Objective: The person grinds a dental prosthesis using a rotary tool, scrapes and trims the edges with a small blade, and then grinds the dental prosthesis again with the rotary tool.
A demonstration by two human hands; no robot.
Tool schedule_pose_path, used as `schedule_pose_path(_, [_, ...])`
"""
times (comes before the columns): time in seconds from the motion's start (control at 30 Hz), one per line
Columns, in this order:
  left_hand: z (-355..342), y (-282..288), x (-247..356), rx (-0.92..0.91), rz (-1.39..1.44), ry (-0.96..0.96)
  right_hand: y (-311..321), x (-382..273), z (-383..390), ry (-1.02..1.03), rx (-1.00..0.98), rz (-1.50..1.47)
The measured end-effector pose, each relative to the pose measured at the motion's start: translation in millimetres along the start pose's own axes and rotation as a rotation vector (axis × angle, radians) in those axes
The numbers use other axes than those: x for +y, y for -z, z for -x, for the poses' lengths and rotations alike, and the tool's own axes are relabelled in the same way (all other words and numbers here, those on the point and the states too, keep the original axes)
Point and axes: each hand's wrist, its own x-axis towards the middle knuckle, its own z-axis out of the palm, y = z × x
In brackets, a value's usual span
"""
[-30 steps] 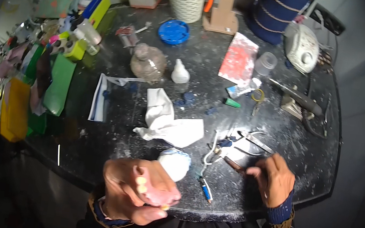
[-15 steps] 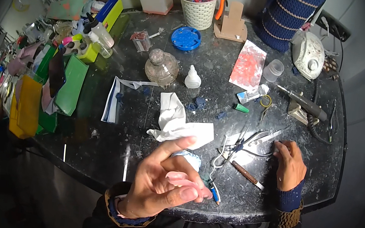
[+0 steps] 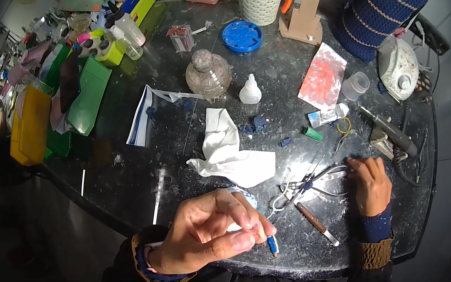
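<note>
My left hand [image 3: 218, 230] is raised over the front edge of the bench, thumb and fingers pinched together. It holds a small pink denture piece, now mostly hidden behind the fingers. On the right, my right hand [image 3: 370, 186] rests low over the bench with loosely bent fingers and nothing visible in them. Its fingertips are beside the handles of the dark-handled pliers [image 3: 307, 185]. Below the pliers lies a wooden-handled knife [image 3: 312, 218]. A blue pen-like tool [image 3: 272, 244] lies just past my left fingertips.
A crumpled white cloth [image 3: 235, 157] lies mid-bench, behind my left hand. Farther back are a glass jar [image 3: 209, 77], a white dropper bottle [image 3: 250, 91] and a blue lid [image 3: 242, 37]. A grey rotary handpiece [image 3: 398, 137] rests at right. Green bins [image 3: 89, 97] crowd the left edge.
My left fingers have closed in over the pink denture piece, covering it. My right hand has moved slightly farther forward along the pliers' handles. The whole view has shifted a little.
</note>
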Motion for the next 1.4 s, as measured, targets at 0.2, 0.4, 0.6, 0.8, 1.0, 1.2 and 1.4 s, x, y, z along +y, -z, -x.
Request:
schedule_pose_path(0.2, [-1, 2, -2, -0.009, -0.001, 0.044, 7, 16, 10, -0.105, -0.032, -0.013])
schedule_pose_path(0.4, [2, 4, -6, -0.052, 0.131, -0.015, 7, -5, 20, -0.168, -0.11, 0.057])
schedule_pose_path(0.6, [3, -1, -13, -0.006, 0.036, -0.153, 7, 0, 40, -0.314, 0.156, -0.034])
schedule_pose_path(0.8, [-2, 5, -9, -0.115, -0.237, -0.187, 43, -49, 37, -0.456, 0.54, -1.221])
schedule_pose_path(1.0, [0, -1, -15, -0.036, -0.191, -0.14, 36, -127, 24, -0.254, 0.59, -1.8])
schedule_pose_path(1.2, [0, 5, -23, -0.082, -0.121, -0.226, 39, -138, 23, 0.018, 0.407, -1.779])
schedule_pose_path(1.4, [1, 3, -20, -0.071, -0.188, -0.235, 43, -142, 28, 0.086, 0.349, -1.557])
